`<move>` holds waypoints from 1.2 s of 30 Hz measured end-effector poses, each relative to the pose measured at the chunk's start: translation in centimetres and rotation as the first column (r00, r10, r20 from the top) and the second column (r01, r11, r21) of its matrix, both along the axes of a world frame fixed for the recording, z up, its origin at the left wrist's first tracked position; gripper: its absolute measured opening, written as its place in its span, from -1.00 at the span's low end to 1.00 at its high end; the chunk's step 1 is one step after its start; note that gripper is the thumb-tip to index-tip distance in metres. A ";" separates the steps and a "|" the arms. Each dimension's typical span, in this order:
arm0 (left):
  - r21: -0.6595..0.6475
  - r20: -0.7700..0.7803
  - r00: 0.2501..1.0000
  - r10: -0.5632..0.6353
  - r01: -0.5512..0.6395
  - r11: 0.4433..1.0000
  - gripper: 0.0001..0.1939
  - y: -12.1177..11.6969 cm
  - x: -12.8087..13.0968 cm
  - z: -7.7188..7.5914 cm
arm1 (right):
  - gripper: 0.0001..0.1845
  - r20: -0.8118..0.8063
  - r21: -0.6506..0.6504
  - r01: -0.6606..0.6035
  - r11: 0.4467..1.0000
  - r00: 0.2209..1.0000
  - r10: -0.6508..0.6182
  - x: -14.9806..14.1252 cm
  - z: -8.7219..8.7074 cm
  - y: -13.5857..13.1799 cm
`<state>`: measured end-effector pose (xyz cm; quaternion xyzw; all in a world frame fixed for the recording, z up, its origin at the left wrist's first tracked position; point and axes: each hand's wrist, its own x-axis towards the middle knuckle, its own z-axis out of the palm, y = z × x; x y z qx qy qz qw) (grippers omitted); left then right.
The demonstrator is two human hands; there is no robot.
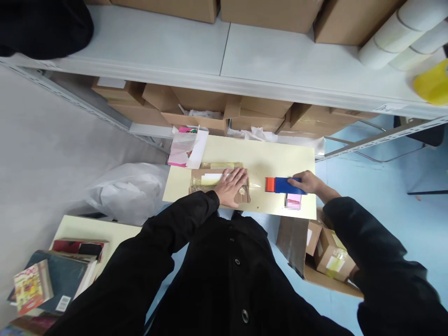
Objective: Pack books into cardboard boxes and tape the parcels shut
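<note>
My left hand lies flat, fingers spread, on a brown cardboard parcel with a white label and clear tape, on a small cream table. My right hand is closed round the blue handle of a blue and red tape dispenser, which rests on the table to the right of the parcel. A pink pad of notes lies just under that hand. Both arms are in black sleeves.
Open cardboard boxes fill the grey shelf behind the table. A clear bag with pink contents lies at the table's far left corner. White crumpled plastic and a second table with books are left; small boxes right.
</note>
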<state>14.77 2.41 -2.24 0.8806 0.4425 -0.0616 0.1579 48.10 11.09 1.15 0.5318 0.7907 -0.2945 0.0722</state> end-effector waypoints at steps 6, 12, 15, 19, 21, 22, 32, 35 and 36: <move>-0.019 0.001 1.000 -0.009 0.009 1.000 0.18 0.1 0.2 0.2 | -0.35 0.371 0.004 -0.009 1.000 0.928 0.007 -6.3 1.6 -0.7; -0.049 -0.002 0.998 0.069 -0.069 0.996 0.39 -0.1 -2.3 0.7 | -0.26 0.485 0.011 -0.043 0.999 0.874 0.033 -10.7 3.7 -1.6; -0.034 -0.061 0.978 0.199 -0.201 0.979 0.41 -0.8 -5.3 1.0 | -0.27 0.481 0.006 -0.053 0.999 0.875 0.044 -11.1 4.2 -1.5; -0.033 -0.119 0.955 0.272 -0.278 0.960 0.42 -1.4 -7.9 1.3 | -0.32 0.478 0.004 -0.009 1.000 0.878 0.006 -12.3 4.4 -1.4; -0.038 -0.123 0.952 0.280 -0.286 0.958 0.43 -1.5 -8.1 1.3 | -0.40 0.479 0.016 0.018 1.000 0.878 -0.023 -13.4 4.6 -1.7; -0.039 -0.119 0.953 0.280 -0.286 0.957 0.44 -1.5 -8.0 1.3 | -0.45 0.475 0.020 0.026 0.999 0.879 -0.033 -14.0 4.7 -1.9; -0.024 -0.072 0.959 0.273 -0.276 0.961 0.41 -1.4 -8.0 1.0 | -0.63 0.475 0.009 -0.063 0.998 0.879 0.051 -17.9 5.1 -2.3; -0.020 -0.050 0.960 0.275 -0.276 0.961 0.39 -1.4 -8.1 0.8 | -0.62 0.497 0.044 -0.129 0.991 0.863 0.090 -17.3 4.2 -3.1; -0.023 -0.044 0.960 0.278 -0.279 0.960 0.39 -1.4 -8.1 0.7 | -0.63 0.513 0.053 -0.172 0.984 0.850 0.121 -17.0 3.8 -3.6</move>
